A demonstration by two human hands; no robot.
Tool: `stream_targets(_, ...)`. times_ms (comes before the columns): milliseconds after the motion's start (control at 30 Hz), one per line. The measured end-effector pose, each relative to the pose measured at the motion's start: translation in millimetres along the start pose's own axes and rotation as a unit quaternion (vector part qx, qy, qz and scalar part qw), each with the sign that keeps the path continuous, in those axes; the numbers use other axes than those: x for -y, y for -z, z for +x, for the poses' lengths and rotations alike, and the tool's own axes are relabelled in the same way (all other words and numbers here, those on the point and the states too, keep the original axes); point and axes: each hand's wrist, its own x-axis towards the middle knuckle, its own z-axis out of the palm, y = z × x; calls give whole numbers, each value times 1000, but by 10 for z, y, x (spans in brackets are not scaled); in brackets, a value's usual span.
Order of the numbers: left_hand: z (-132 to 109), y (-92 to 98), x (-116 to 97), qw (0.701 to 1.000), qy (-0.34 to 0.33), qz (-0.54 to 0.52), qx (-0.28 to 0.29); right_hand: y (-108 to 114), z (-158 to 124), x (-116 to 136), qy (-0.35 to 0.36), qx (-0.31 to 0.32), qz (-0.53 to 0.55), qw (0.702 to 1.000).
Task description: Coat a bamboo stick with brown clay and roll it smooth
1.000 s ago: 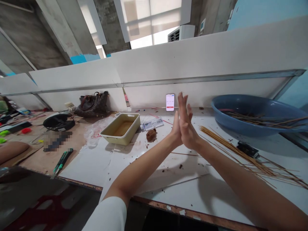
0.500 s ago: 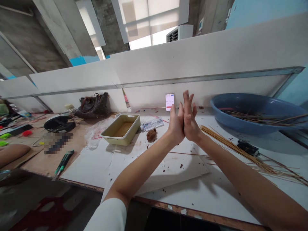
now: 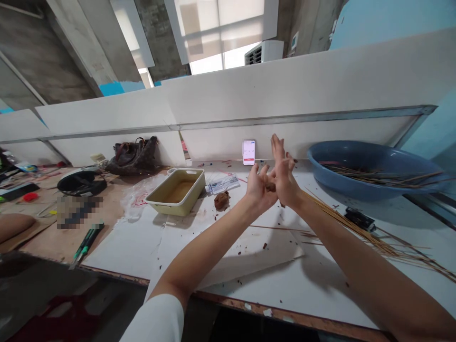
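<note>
1. A white sleeve (image 3: 154, 319) covers the person's left upper arm at the bottom of the view, and both forearms reach out over a white table (image 3: 320, 294).
2. The left hand (image 3: 258, 188) and right hand (image 3: 285, 182) are raised above the table, palms facing and fingers loosely spread. A small bit of brown clay (image 3: 270, 187) is held between the palms, partly hidden.
3. Below them, a white board (image 3: 242, 256) lies on the table, with dark crumbs (image 3: 265, 245) scattered over it.
4. Left of the hands, a larger lump of brown clay (image 3: 221, 200) sits on the table beside a cream tray (image 3: 175, 192).
5. To the right, loose thin sticks (image 3: 377, 242) spread across the table near a black clip (image 3: 359, 219).
6. Farther right, a blue basin (image 3: 370, 172) holds more sticks.
7. At the back, a phone (image 3: 249, 152) stands upright against a white wall (image 3: 285, 95), showing a timer. Left of it slumps a dark handbag (image 3: 132, 157).
</note>
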Motion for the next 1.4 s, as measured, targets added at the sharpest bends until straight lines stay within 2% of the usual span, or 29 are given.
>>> stream_targets(167,67,9,-140,997,-6,-71,42,337,119,99,-24,-44,-11,999)
stream_targets(200,76,20,-193,996,-8,-72,48,425,135,120,-28,-33,-30,999)
stream_targets(267,88,50,-300,997,-9,-57,59,562,149,159,-26,50,-84,995)
stream_targets(333,89,81,-383,997,-21,-32,73,605,136,189,-11,144,-132,981)
stream_targets(400,76,101,-428,994,-42,-11,100,547,110,205,25,186,-170,967)
stream_targets(500,45,106,-436,988,-57,13,140,379,73,193,89,196,-205,955)
stream_targets(600,35,110,-415,987,-50,29,151,270,54,149,122,196,-214,949)
stream_targets(800,77,156,-390,988,-32,75,130,220,24,67,115,209,-185,953)
stream_targets(1067,-25,64,-433,979,-49,96,172,243,39,148,137,190,-145,961)
stream_targets(1233,-22,80,-450,976,-33,93,194,258,35,209,92,185,-139,969)
stream_targets(1400,90,177,-418,979,13,64,192,260,37,206,2,215,-157,964)
